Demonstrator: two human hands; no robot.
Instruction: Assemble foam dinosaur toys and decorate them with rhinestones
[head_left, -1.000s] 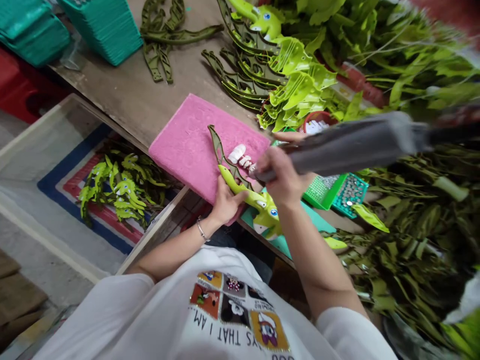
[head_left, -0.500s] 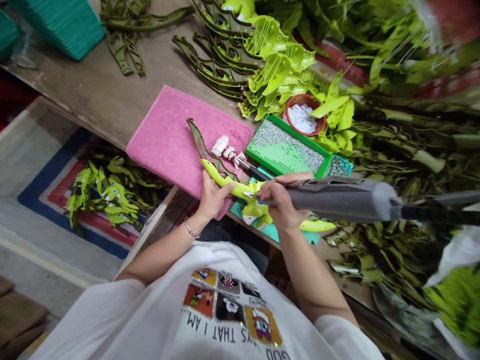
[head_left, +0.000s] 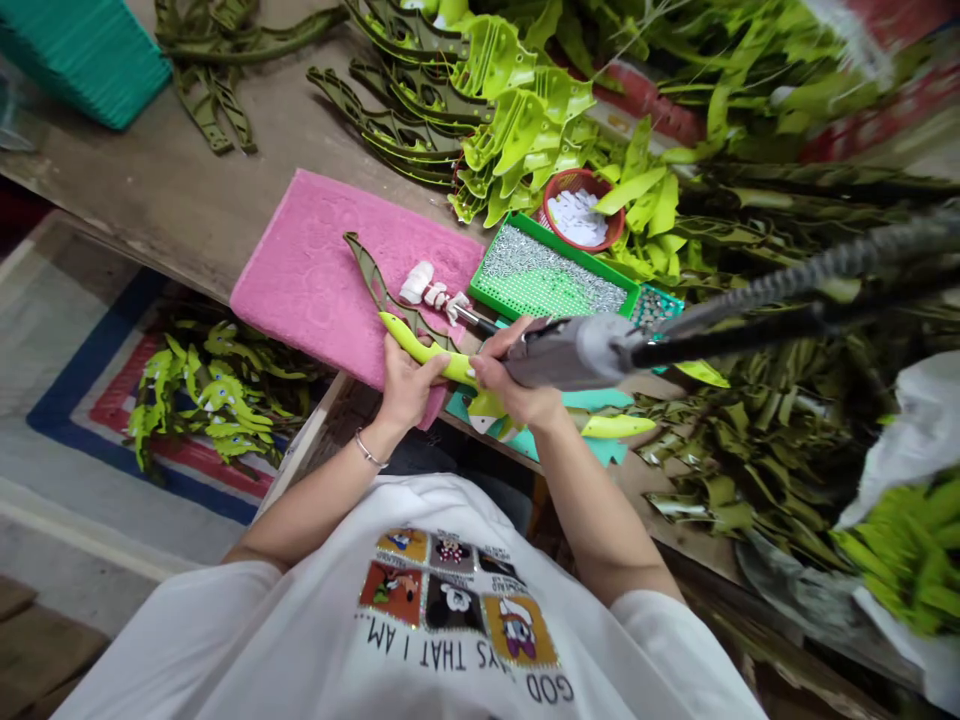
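My left hand (head_left: 405, 382) is wrapping its fingers around the lime toy piece (head_left: 420, 348) at the near edge of the pink towel (head_left: 315, 270); my right hand (head_left: 517, 388) is gripping the grey screwdriver (head_left: 571, 352) closed. The piece is seeming light, stiff and slippery, so holding its narrow neck is best

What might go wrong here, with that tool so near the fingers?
1. The driver in the right hand works right beside the left hand, which pins the toy; a slip might jab the fingers.
2. Its cable passes by the tray of screws; a tug might snag it and spill them.
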